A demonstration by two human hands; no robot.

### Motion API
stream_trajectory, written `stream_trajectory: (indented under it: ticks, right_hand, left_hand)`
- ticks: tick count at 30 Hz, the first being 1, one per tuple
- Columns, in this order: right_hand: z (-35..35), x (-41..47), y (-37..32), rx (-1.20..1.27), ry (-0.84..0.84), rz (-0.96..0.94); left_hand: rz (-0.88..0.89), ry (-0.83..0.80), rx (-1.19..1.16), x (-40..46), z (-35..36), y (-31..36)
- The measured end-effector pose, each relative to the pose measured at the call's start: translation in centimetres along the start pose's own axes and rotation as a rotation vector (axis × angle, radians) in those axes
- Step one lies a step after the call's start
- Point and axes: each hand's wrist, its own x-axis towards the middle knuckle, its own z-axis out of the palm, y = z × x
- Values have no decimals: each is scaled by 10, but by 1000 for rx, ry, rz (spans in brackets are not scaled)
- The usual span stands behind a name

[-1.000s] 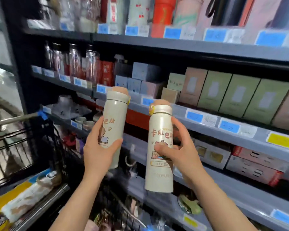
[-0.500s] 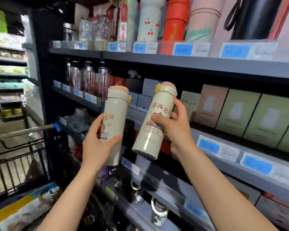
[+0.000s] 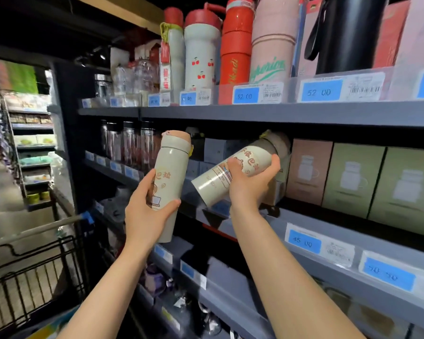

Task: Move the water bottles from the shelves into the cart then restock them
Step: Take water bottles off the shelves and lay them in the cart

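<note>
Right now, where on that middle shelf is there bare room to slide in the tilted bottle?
The dark gap where the right hand pushes the tilted bottle in, between the grey boxes and the pink box, looks free. Rightward the green boxes stand packed; leftward the glass bottles crowd the shelf.

I stand in a shop aisle. Grey shelves (image 3: 255, 113) carry rows of bottles (image 3: 235, 45) and boxed goods (image 3: 353, 177), each fronted by blue price tags (image 3: 321, 91) with barcodes. My wire cart (image 3: 30, 277) waits at my left, and further stocked shelving (image 3: 32, 143) runs beyond.
</note>
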Motion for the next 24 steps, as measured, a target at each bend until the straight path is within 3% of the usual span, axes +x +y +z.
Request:
stream_trajectory:
  ticks: [13,20,24]
  right_hand:
    - [20,23,24,-68,159,-237]
    - [22,31,23,-330,228,-304]
    - [22,32,29,-601,233,-320]
  left_hand:
    - [46,-43,-63,25,15,-33]
    - [95,-70,-39,39,28,-42]
    - [122,-89,-36,43,34,-46]
